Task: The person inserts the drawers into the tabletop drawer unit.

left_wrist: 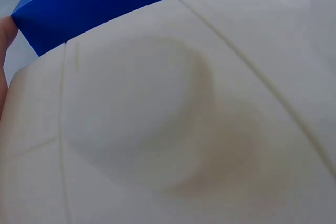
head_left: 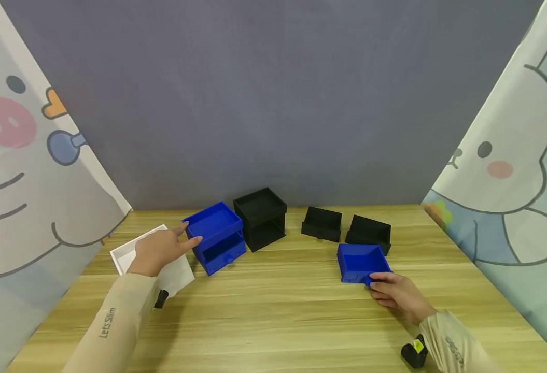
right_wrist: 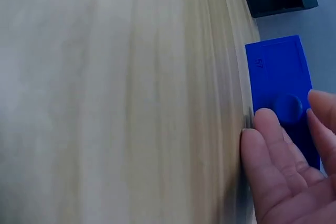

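My left hand (head_left: 158, 251) reaches over a white box-like unit (head_left: 177, 277) and touches the left side of a blue drawer cabinet (head_left: 214, 233), fingers spread. The cabinet has a tray-like top, an open slot and a lower front with a round knob. At the right, my right hand (head_left: 401, 295) holds a loose blue drawer (head_left: 362, 261) by its front knob (right_wrist: 287, 109), thumb and fingers either side. That drawer sits upright on the table. In the left wrist view the white unit (left_wrist: 136, 93) fills most of the picture.
A black cabinet (head_left: 260, 217) with an open slot stands right of the blue one. Two loose black drawers, one (head_left: 322, 224) nearer the middle and another (head_left: 368, 233) behind the blue drawer, lie on the wooden table (head_left: 273, 321). A grey backdrop (head_left: 273, 103) rises behind.
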Tool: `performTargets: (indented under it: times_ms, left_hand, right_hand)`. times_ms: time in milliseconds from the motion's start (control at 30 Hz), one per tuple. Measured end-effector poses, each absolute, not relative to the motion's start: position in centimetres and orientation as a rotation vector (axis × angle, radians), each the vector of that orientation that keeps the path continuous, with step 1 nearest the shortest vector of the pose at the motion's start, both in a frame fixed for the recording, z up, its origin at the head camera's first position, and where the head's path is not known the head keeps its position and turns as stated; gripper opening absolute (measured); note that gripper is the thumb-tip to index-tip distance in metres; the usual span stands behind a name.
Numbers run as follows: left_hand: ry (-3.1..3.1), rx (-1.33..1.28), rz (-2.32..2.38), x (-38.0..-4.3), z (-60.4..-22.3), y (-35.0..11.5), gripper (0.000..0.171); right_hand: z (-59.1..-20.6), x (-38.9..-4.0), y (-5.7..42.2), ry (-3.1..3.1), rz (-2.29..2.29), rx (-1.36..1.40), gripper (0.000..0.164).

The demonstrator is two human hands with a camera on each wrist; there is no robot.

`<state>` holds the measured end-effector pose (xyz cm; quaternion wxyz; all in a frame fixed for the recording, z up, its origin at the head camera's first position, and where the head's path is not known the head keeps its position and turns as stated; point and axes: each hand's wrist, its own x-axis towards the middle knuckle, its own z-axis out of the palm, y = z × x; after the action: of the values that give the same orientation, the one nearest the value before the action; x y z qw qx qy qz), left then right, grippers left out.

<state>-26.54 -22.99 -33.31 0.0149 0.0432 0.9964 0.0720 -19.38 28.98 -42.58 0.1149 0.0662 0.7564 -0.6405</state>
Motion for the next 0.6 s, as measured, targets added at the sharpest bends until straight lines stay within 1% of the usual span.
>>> performTargets:
  times_ms: [133, 233, 433, 600]
  left_hand:
    - [3.091, 0.105, 0.234, -26.51, -33.28, -23.06, 0.090]
    - [3.098, 0.091, 0.247, -26.48, -33.47, -22.95, 0.089]
    - [3.108, 0.080, 0.265, -26.60, -33.70, -22.55, 0.087]
    - [3.070, 0.048, 0.283, -26.52, -33.31, -22.35, 0.094]
  right_hand:
    - [-42.62, -19.72, 28.49, 2.303, -1.778, 0.164, 0.044]
    - [-42.91, -19.89, 28.42, 2.321, -1.753, 0.147, 0.044]
    - [-43.10, -19.93, 28.22, 2.318, -1.807, 0.145, 0.036]
    - [-43.02, -19.99, 27.93, 2.322, -1.867, 0.184, 0.026]
